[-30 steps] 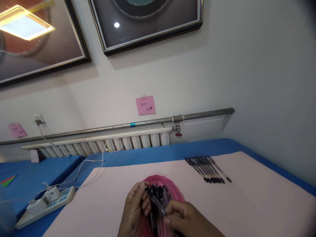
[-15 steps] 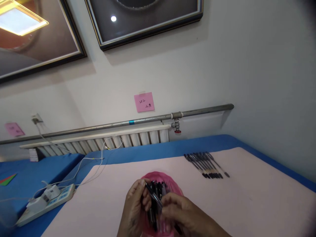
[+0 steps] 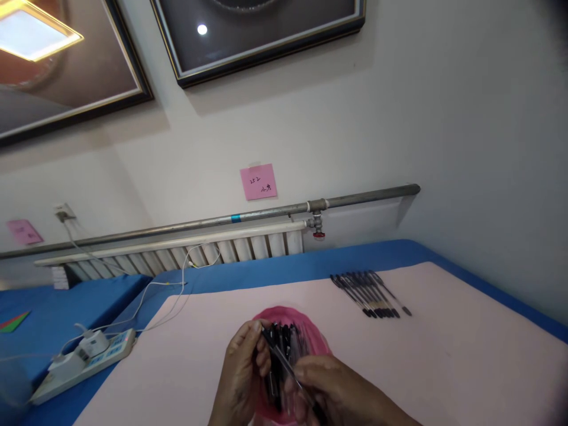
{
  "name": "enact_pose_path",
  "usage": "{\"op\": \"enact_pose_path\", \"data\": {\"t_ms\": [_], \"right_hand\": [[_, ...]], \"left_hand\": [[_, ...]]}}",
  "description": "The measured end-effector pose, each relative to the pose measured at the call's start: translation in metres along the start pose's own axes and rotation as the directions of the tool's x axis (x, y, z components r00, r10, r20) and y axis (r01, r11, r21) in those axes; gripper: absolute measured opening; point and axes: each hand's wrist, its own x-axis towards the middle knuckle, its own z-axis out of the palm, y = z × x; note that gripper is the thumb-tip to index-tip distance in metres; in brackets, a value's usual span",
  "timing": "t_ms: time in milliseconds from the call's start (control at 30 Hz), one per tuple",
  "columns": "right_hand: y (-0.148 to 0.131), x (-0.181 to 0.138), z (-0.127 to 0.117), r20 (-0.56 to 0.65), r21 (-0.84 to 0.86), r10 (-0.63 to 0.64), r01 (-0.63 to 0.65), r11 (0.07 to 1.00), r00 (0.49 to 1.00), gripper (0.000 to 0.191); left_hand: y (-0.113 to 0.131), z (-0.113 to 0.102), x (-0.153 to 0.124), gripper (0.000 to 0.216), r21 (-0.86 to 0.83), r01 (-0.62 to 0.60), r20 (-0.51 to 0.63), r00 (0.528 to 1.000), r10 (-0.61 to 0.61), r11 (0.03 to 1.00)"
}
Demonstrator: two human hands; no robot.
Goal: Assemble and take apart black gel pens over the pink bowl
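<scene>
Between my two hands lies a slim pen (image 3: pixel 284 361) with a dark cap end and a clear barrel, held at a slant. The fingers of my left hand (image 3: pixel 244 361) pinch its upper end. My right hand (image 3: pixel 331 381) is closed around its lower part, and a black tip shows below those fingers. Directly beneath is a pink basket (image 3: pixel 317 334) holding several black pens and clear pen parts (image 3: pixel 273 387). My hands hide part of the basket's sides and contents.
Several pens (image 3: pixel 368 294) lie in a slanted row on the pink sheet (image 3: pixel 399 355) at the right. On the left, a power strip (image 3: pixel 84 367) with plugged-in chargers and white cables rests on the blue table cover (image 3: pixel 195 287). A radiator (image 3: pixel 248 247) and pipe run along the wall.
My right hand has shifted slightly down and right along the pen, exposing more of its barrel. My left hand keeps its pinch in nearly the same place.
</scene>
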Motion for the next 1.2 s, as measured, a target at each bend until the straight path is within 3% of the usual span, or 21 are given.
{"op": "enact_pose_path", "data": {"t_ms": [200, 300, 433, 633, 800, 900, 1000, 1133, 1200], "right_hand": [[-0.003, 0.004, -0.010, -0.156, -0.401, -0.179, 0.103, 0.910, 0.971, 0.007], [-0.004, 0.003, -0.009, -0.221, -0.535, -0.282, 0.126, 0.836, 0.934, 0.010], [-0.004, 0.004, -0.013, -0.261, -0.647, -0.371, 0.124, 0.753, 0.891, 0.014], [-0.008, 0.005, -0.032, -0.198, -0.754, -0.381, 0.109, 0.648, 0.903, 0.010], [-0.016, 0.002, -0.046, -0.208, -0.782, -0.405, 0.097, 0.616, 0.890, 0.010], [-0.026, -0.003, -0.052, -0.276, -0.740, -0.424, 0.091, 0.666, 0.863, 0.014], [-0.032, -0.007, -0.048, -0.317, -0.564, -0.349, 0.121, 0.817, 0.882, 0.017], [-0.019, -0.003, -0.026, -0.229, -0.349, -0.275, 0.185, 0.919, 0.934, 0.010], [-0.007, 0.003, -0.016, -0.173, -0.281, -0.227, 0.173, 0.944, 0.958, 0.005]], "left_hand": [[-0.004, 0.003, 0.001, 0.036, 0.064, 0.002, -0.055, 0.999, 0.001, 0.998], [-0.005, 0.001, 0.003, 0.038, 0.089, -0.019, -0.101, 0.995, 0.028, 0.996], [0.002, -0.010, 0.008, 0.044, 0.079, -0.087, -0.213, 0.972, 0.102, 0.993], [0.012, -0.022, 0.011, 0.045, 0.270, -0.137, -0.311, 0.924, 0.221, 0.953], [0.021, -0.034, 0.017, 0.042, 0.205, -0.187, -0.376, 0.891, 0.254, 0.961], [0.026, -0.041, 0.019, 0.041, 0.176, -0.221, -0.393, 0.878, 0.274, 0.959], [0.020, -0.033, 0.016, 0.041, 0.223, -0.191, -0.359, 0.896, 0.263, 0.956], [-0.010, -0.007, 0.005, 0.045, 0.272, -0.059, -0.228, 0.966, 0.124, 0.960], [-0.022, 0.003, 0.001, 0.045, 0.296, -0.021, -0.194, 0.978, 0.082, 0.955]]}}
